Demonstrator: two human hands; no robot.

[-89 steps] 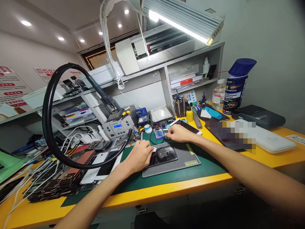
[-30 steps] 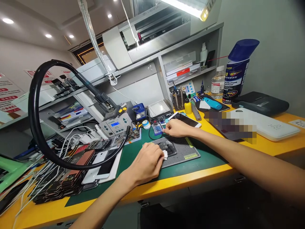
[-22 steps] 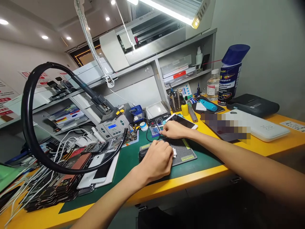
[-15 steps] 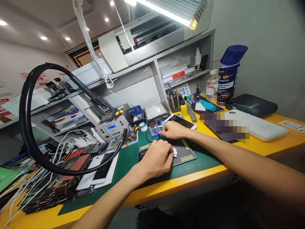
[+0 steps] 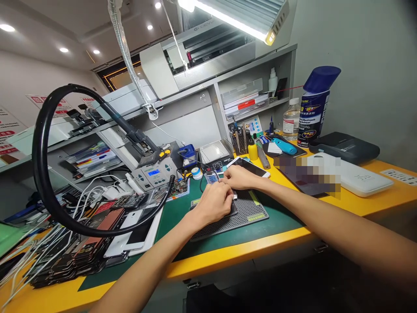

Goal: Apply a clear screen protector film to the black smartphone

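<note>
My left hand (image 5: 215, 198) is closed in a pinch over a grey perforated mat (image 5: 249, 213). A bit of white material, perhaps a folded wipe (image 5: 235, 196), shows at its fingertips. My right hand (image 5: 240, 177) is just beyond, its fingers curled together and almost meeting the left ones. What it grips is hidden; a thin black cable (image 5: 201, 184) loops close by. Beneath the hands a dark flat device (image 5: 233, 210) lies on the mat, mostly covered. Behind the right hand rests a white-framed phone (image 5: 252, 168).
A thick black hose (image 5: 41, 174) arches from the grey rework station (image 5: 156, 174) on the left. Stacked phone parts (image 5: 87, 250) and white cables crowd that side. A power bank (image 5: 358, 176), a spray can (image 5: 314, 108) and a yellow bottle (image 5: 252, 150) stand right and behind.
My left hand has moved away from me and up to my right hand, taking the white piece along. More of the mat and the dark device's edge now shows. My right hand has barely moved.
</note>
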